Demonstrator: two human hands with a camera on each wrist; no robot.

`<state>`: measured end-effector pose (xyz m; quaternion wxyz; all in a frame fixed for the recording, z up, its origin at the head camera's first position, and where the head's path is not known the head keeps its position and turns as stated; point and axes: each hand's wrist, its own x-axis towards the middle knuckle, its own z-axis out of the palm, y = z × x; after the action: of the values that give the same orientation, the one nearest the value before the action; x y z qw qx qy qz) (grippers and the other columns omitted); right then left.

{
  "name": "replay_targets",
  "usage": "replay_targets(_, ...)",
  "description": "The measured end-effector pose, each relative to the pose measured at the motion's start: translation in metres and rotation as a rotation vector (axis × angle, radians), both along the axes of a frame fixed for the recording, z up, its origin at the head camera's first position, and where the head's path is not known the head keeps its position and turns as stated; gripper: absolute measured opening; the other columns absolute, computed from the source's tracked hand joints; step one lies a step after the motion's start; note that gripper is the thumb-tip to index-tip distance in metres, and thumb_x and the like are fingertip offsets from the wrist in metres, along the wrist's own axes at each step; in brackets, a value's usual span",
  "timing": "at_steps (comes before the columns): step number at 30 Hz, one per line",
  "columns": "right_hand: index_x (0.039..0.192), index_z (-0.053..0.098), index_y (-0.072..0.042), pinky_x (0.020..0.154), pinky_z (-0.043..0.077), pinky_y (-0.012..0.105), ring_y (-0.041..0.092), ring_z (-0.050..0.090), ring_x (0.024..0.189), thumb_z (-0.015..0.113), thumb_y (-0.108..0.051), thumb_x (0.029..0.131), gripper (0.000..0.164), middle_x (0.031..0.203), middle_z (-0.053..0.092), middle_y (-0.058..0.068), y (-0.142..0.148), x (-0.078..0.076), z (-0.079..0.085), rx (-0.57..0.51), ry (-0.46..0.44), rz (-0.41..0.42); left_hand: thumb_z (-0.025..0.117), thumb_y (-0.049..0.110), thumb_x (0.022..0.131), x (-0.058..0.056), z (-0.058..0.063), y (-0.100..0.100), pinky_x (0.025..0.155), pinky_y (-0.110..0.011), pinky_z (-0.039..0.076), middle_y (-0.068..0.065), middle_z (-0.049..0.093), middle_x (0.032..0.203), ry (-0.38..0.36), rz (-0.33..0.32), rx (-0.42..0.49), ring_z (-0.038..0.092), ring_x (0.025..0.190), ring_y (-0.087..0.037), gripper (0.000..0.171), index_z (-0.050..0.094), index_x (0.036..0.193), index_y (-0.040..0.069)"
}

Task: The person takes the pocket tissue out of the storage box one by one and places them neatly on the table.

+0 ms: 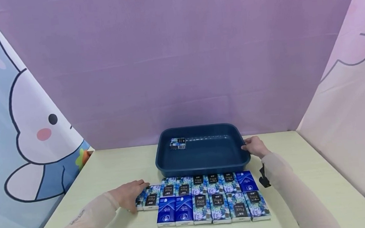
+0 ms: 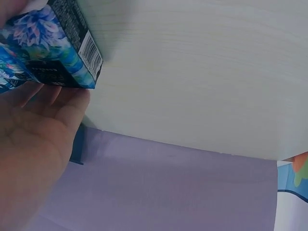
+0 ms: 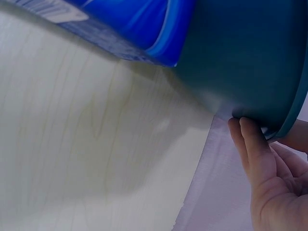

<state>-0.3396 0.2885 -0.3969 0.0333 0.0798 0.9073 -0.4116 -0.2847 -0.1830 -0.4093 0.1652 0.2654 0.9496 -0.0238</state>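
Observation:
My left hand (image 1: 129,195) grips the leftmost floral tissue pack (image 1: 139,200), its thumb at the near end and its fingers at the far end. In the left wrist view the pack's barcode side (image 2: 90,54) faces outward. Right beside it lies another floral pack (image 1: 151,198). A dark blue plastic basin (image 1: 202,171) stands behind the packs. My right hand (image 1: 255,146) pinches its right rim, thumb over the edge and fingers against the outer wall (image 3: 231,62). Inside the basin, at the back left, lies one floral tissue pack (image 1: 178,143).
Two rows of tissue packs lie in front of the basin, several floral ones (image 1: 201,208) and a few plain blue ones (image 1: 184,209). Under everything is a pale wooden table (image 1: 119,164). A purple cloth backdrop (image 1: 179,64) rises behind its far edge, with printed cloths at both sides.

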Motion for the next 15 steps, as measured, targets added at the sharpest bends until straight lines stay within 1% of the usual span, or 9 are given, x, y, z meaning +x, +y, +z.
replay_targets(3,0.127,0.043,0.015,0.088,0.050,0.045,0.037,0.059,0.105,0.050,-0.006,0.091,0.042,0.117,0.056,0.031,0.000,0.000,0.000,-0.002,0.002,-0.002,0.084,0.022,0.055,0.000,0.002,0.001,0.102,-0.044,0.039,-0.006,0.049,0.124,-0.021,0.024,-0.016,0.047,0.115,-0.024,0.091,0.040,0.134,0.008)
replay_targets(5,0.127,0.043,0.015,0.087,0.050,0.044,0.037,0.060,0.104,0.050,-0.006,0.090,0.042,0.117,0.056,0.031,-0.001,0.001,0.000,-0.003,0.002,-0.004,0.084,0.021,0.055,0.001,0.007,0.001,0.102,-0.045,0.039,-0.007,0.049,0.126,-0.038,0.029,-0.016,0.047,0.117,-0.025,0.092,0.040,0.135,0.008)
replay_targets(7,0.126,0.043,0.016,0.087,0.050,0.045,0.037,0.060,0.104,0.050,-0.005,0.090,0.042,0.117,0.056,0.032,-0.002,0.002,0.001,0.000,-0.001,-0.003,0.084,0.020,0.056,0.001,0.014,0.003,0.102,-0.046,0.039,-0.008,0.048,0.127,-0.046,0.031,-0.004,0.045,0.119,-0.028,0.091,0.041,0.134,0.007)
replay_targets(9,0.126,0.043,0.016,0.087,0.050,0.045,0.037,0.059,0.104,0.050,-0.005,0.090,0.042,0.117,0.055,0.032,-0.002,0.002,0.002,0.000,-0.005,-0.006,0.083,0.015,0.057,0.001,0.025,0.006,0.100,-0.048,0.039,-0.012,0.047,0.129,-0.038,0.034,0.031,0.045,0.119,-0.031,0.087,0.043,0.133,0.004)
replay_targets(11,0.126,0.043,0.016,0.087,0.050,0.045,0.037,0.059,0.104,0.050,-0.005,0.090,0.042,0.117,0.055,0.032,-0.002,0.002,0.002,0.000,-0.004,-0.008,0.081,0.010,0.060,-0.002,0.038,0.010,0.098,-0.048,0.041,-0.016,0.048,0.128,0.000,0.036,0.083,0.047,0.117,-0.035,0.079,0.046,0.130,0.000)
replay_targets(14,0.126,0.043,0.016,0.087,0.051,0.044,0.037,0.059,0.104,0.050,-0.005,0.090,0.042,0.117,0.055,0.032,-0.002,0.002,0.002,-0.005,0.000,-0.008,0.077,0.007,0.066,-0.011,0.059,0.019,0.094,-0.047,0.045,-0.022,0.052,0.123,0.116,0.016,0.150,0.052,0.110,-0.038,0.065,0.050,0.124,-0.007)
replay_targets(15,0.126,0.043,0.016,0.087,0.051,0.044,0.037,0.060,0.104,0.050,-0.005,0.090,0.042,0.117,0.055,0.032,-0.002,0.002,0.002,-0.008,0.000,-0.007,0.076,0.008,0.069,-0.016,0.066,0.023,0.094,-0.047,0.045,-0.023,0.053,0.121,0.159,0.004,0.165,0.053,0.109,-0.038,0.061,0.051,0.122,-0.008)
